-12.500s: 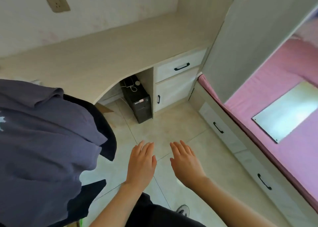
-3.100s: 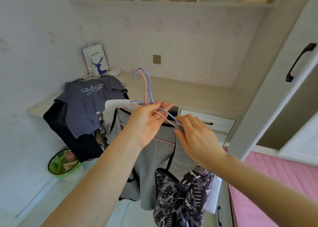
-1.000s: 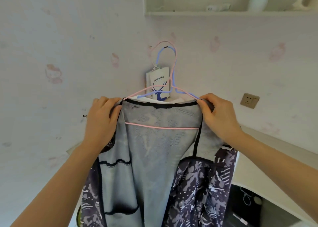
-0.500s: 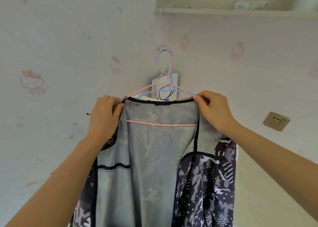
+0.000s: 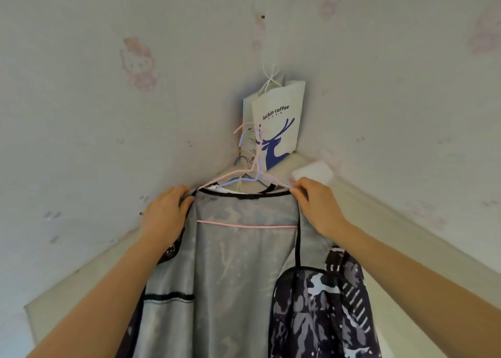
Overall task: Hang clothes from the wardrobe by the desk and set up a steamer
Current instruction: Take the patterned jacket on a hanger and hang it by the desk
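A jacket (image 5: 238, 271) with grey mesh lining and a black-and-white patterned outside hangs on a pink wire hanger (image 5: 245, 226), with a blue wire hanger (image 5: 244, 180) lying against it. My left hand (image 5: 165, 214) grips the jacket's left shoulder and hanger end. On the other side, my right hand (image 5: 317, 206) pinches the right shoulder and hanger end. Both hold the jacket up in front of the room corner above the desk. The hanger hooks overlap a white paper bag behind them. No steamer is in view.
A white paper bag (image 5: 279, 124) with a blue deer print hangs by its strings from a wall hook in the corner. The pale wooden desk top (image 5: 406, 249) runs along both walls below. A white flat object (image 5: 311, 172) lies on the desk near the bag.
The view has tilted down and closer to the corner; the hangers with the jacket sit lower against the paper bag than half a second ago. Both hands keep their grip on the shoulders.
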Demonstrator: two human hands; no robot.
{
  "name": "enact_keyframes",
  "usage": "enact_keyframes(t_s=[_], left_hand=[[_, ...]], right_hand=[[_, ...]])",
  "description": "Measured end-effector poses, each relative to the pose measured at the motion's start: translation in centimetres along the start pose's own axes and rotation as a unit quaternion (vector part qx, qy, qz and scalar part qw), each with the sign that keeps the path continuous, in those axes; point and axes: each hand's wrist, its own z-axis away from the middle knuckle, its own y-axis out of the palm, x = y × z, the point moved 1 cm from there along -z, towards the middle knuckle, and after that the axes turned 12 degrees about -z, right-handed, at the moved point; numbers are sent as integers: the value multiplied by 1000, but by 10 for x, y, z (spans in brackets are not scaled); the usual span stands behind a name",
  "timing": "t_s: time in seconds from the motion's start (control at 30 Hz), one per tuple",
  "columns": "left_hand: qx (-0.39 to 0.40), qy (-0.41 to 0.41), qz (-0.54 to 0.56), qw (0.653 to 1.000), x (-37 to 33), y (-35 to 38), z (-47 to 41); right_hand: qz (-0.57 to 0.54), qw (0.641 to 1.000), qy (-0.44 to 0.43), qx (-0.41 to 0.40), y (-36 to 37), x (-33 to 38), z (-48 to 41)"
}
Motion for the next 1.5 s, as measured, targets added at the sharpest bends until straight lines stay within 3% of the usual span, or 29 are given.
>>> enact_keyframes(t_s=[0.2, 0.43, 0.83, 1.2, 1.5], left_hand=[[56, -22, -12, 998, 23, 78, -28], [52, -8, -48, 997, 33, 115, -50], [-45, 27, -89, 995, 24, 107, -155], [-70, 51, -111, 990, 16, 150, -139], [40, 78, -202, 975, 25, 180, -115]], right_hand=[[-6, 999, 26, 27, 60, -65, -26], [-13, 999, 33, 27, 92, -97, -47], [-36, 999, 5, -11, 85, -86, -153], [-34, 999, 30, -3, 118, -125, -156], [21, 999, 36, 17, 135, -143, -159]])
